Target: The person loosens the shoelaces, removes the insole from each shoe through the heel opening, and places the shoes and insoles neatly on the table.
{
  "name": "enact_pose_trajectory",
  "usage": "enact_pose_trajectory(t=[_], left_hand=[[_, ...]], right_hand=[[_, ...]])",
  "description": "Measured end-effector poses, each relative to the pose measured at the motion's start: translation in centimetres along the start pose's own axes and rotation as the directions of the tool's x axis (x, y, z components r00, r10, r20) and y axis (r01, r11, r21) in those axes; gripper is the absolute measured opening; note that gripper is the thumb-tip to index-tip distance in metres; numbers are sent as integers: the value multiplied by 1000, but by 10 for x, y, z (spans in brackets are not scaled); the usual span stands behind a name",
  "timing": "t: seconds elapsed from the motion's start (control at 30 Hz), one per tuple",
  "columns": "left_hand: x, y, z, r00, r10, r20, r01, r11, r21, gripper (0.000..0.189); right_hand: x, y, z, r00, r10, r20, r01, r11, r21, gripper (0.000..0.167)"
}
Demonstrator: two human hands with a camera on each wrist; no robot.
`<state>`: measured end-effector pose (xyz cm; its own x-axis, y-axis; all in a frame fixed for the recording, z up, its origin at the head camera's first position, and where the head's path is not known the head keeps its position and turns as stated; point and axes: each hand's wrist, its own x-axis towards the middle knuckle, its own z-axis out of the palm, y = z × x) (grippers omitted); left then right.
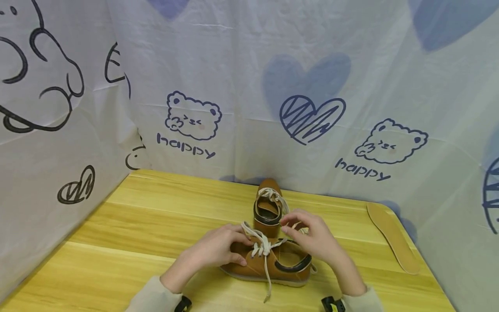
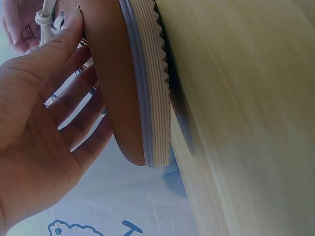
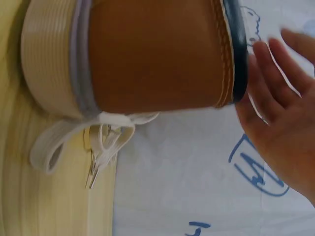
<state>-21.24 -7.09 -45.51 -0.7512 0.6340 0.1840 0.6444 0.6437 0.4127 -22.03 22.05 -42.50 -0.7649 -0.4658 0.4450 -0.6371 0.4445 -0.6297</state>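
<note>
A brown leather shoe (image 1: 288, 276) with a dark padded collar lies sideways at the front of the table, toe to the left. My left hand (image 1: 218, 248) holds its toe end, thumb on the near side and fingers along the far side. White laces (image 1: 266, 248) are knotted at the tongue, with one end hanging down the near side. My right hand (image 1: 312, 236) hovers by the shoe's opening, fingers loosely bent. In the right wrist view its fingers (image 3: 275, 73) show close to the collar, with no lace between them. Behind the heel, a lace loop (image 3: 47, 147) trails on the table.
A second brown shoe (image 1: 269, 185) with tied white laces stands just behind, toe toward the curtain. One tan insole (image 1: 393, 242) lies near the table's right edge. A printed white curtain (image 1: 241, 86) hangs behind the wooden table (image 1: 156, 216) and along its sides.
</note>
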Motion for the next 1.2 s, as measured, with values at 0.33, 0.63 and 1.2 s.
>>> enact_pose_trajectory(t=[0.33, 0.63, 1.2], left_hand=[[0, -1, 0, 1000, 7, 7, -7, 1000, -11, 43], [1, -2, 0, 1000, -3, 16, 3, 1000, -9, 43], [0, -2, 0, 1000, -5, 18, 6, 999, -45, 39]], right_hand=[[1, -9, 20, 948, -86, 308, 108, 993, -56, 25], [2, -10, 34, 957, -127, 260, 142, 989, -42, 9], [0, -14, 38, 933, -197, 301, 191, 980, 49, 21]])
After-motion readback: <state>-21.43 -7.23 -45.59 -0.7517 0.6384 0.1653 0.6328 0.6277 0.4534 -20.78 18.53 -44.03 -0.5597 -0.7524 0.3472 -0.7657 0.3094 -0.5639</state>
